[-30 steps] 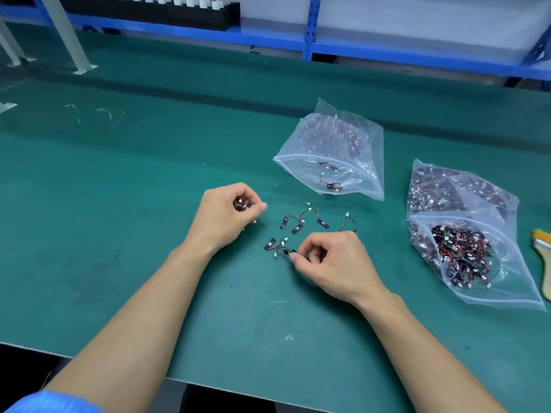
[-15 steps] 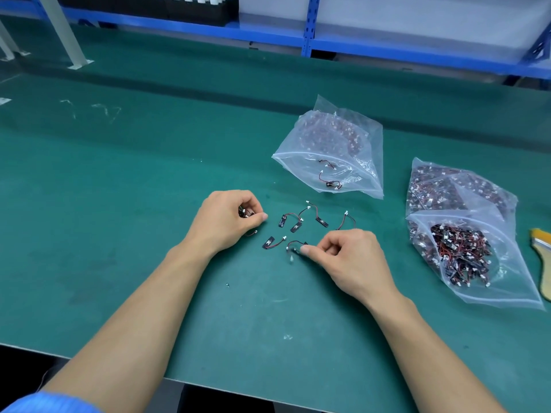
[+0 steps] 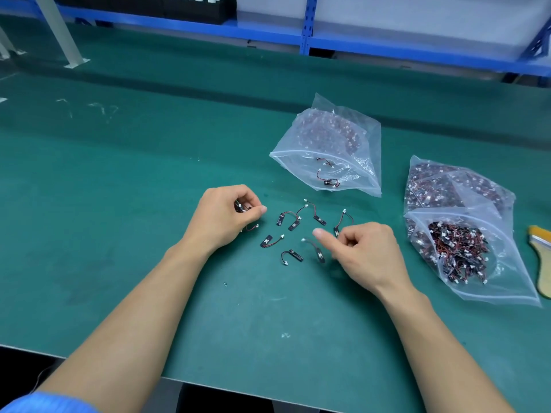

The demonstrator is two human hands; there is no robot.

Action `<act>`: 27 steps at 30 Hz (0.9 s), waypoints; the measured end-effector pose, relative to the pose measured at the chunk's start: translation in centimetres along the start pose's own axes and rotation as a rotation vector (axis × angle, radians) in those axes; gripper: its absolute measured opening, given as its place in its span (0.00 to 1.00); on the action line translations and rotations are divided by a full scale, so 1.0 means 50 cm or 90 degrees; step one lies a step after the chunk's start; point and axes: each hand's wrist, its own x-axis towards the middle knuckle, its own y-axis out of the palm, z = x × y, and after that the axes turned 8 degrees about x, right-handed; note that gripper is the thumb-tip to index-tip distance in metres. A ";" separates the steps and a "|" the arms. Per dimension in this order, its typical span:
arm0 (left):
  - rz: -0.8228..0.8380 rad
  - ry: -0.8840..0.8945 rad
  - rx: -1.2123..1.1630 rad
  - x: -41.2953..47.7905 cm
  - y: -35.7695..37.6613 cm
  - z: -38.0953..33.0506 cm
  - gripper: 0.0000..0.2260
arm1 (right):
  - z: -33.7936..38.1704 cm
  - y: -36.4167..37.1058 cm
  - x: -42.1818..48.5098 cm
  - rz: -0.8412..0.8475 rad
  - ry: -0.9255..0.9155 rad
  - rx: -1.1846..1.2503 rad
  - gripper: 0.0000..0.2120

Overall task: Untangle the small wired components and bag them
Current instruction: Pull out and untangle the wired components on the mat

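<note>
On the green-matted desk the left hand is curled, its fingers pinching a small clump of tangled black components with red wires and white plugs, one wire end trailing out beneath the hand. The right hand hovers just above the mat with thumb and forefinger slightly apart and nothing clearly between them; a blurred piece lies just below its thumb tip. Between the hands, several separated components lie spread out singly on the mat, apart from one another. Beyond them sits an open clear zip bag holding only a few loose pieces, and to the right a fuller clear bag of tangled parts, with a pale brush beside it. The step in hand looks like the untangling itself, with bagging not yet begun for this batch. The next move probably calls for the right hand to draw another wire free of the clump, pulling gently so the thin leads do not snag.
</note>
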 end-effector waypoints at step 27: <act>0.024 -0.130 -0.465 -0.007 -0.001 -0.062 0.09 | 0.108 0.093 0.045 0.126 -0.014 0.399 0.06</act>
